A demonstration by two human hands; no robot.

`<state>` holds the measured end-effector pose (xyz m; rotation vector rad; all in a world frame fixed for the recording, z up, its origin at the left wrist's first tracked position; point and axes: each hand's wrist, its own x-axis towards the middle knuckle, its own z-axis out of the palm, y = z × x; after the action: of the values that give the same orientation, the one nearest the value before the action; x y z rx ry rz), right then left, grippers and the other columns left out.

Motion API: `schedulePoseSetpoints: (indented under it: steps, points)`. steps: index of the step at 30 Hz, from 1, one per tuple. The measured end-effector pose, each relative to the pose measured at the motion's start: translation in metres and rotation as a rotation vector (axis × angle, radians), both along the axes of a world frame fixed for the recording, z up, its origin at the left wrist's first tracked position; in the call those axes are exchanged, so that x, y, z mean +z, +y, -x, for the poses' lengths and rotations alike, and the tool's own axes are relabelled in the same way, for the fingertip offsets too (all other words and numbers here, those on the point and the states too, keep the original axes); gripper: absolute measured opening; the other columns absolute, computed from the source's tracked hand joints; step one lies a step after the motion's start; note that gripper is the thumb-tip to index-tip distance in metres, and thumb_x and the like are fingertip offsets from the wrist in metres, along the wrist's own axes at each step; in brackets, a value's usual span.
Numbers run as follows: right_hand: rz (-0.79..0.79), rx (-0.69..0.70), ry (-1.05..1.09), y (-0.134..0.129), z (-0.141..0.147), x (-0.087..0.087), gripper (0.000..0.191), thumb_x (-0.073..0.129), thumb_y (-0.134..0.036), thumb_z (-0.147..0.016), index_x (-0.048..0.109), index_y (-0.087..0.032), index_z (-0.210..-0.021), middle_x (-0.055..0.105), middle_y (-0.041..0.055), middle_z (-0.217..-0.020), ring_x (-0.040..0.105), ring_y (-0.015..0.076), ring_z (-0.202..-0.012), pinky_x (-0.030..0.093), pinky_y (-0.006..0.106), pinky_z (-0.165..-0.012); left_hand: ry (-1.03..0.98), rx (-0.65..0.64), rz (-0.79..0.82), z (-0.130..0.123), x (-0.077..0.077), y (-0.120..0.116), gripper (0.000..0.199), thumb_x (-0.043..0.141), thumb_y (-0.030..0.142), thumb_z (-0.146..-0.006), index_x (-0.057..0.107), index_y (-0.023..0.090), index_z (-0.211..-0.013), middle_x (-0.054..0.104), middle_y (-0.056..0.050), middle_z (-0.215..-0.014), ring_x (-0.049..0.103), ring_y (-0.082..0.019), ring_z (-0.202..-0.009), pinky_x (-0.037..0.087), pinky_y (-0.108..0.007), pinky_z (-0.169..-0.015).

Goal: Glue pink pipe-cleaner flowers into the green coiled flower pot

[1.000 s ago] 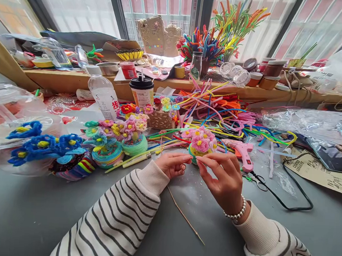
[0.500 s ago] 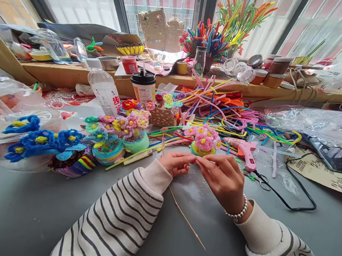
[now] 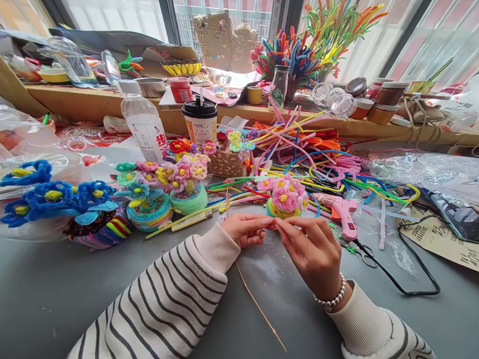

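Grey bench is stretching wide beside both sleeves; left hand and right hand are pinching closed, anything in either grip too small to tell, pink chenille flowers standing just beyond.

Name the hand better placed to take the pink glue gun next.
Right, most likely. The right hand is nearer the pink glue gun, which lies just beyond it on that side; the left hand would have to reach across. The hands meet, so the right would need freeing first.
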<state>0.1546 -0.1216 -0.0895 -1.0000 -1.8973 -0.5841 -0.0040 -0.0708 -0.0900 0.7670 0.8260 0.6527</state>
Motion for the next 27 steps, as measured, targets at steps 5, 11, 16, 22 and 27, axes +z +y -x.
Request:
schedulePoseSetpoints:
  steps: [5,11,16,22,27]
  points:
    - [0.005,0.003,0.007,0.0,-0.001,-0.002,0.022,0.061,-0.009,-0.07,0.064,-0.015,-0.091,0.064,0.005,-0.075,0.053,0.0142,-0.071,0.047,0.027,-0.066,-0.002,-0.026,-0.004,0.0,0.0,0.0,0.014,0.07,0.022,-0.061,0.068,0.016,-0.073,0.066,-0.002,-0.076,0.05,-0.002,-0.051,0.042,-0.014,-0.05]
    - [0.028,-0.003,0.056,0.001,-0.002,-0.002,0.021,0.06,-0.01,-0.071,0.064,-0.018,-0.09,0.063,0.004,-0.075,0.055,0.0147,-0.072,0.048,0.028,-0.067,0.024,0.008,-0.002,-0.002,0.003,0.0,0.016,0.07,0.023,-0.06,0.067,0.015,-0.073,0.065,-0.002,-0.076,0.049,-0.002,-0.05,0.042,-0.016,-0.05]
    - [0.013,-0.029,0.112,0.002,-0.008,-0.001,0.022,0.063,-0.008,-0.068,0.065,-0.018,-0.088,0.063,0.004,-0.076,0.055,0.0141,-0.071,0.048,0.028,-0.068,0.058,0.044,-0.103,0.002,0.007,0.002,0.034,0.075,0.036,-0.049,0.065,0.014,-0.073,0.062,-0.002,-0.075,0.05,-0.004,-0.052,0.042,-0.017,-0.05]
    - [0.013,-0.096,0.145,0.004,-0.025,-0.008,0.02,0.064,-0.011,-0.068,0.066,-0.019,-0.085,0.063,0.0037,-0.075,0.056,0.0144,-0.07,0.048,0.029,-0.068,0.505,0.209,-0.629,-0.002,0.007,0.006,0.053,0.073,0.029,-0.051,0.05,0.016,-0.098,0.056,-0.008,-0.1,0.055,-0.015,-0.082,0.047,-0.028,-0.066]
    - [0.005,-0.133,0.139,0.007,-0.031,-0.012,0.015,0.063,-0.013,-0.069,0.066,-0.02,-0.082,0.064,0.0031,-0.075,0.058,0.0152,-0.073,0.048,0.029,-0.069,0.572,0.095,-0.889,-0.021,-0.004,0.021,0.08,0.077,0.027,-0.042,0.035,0.014,-0.109,0.048,-0.014,-0.115,0.046,-0.024,-0.108,0.037,-0.039,-0.092]
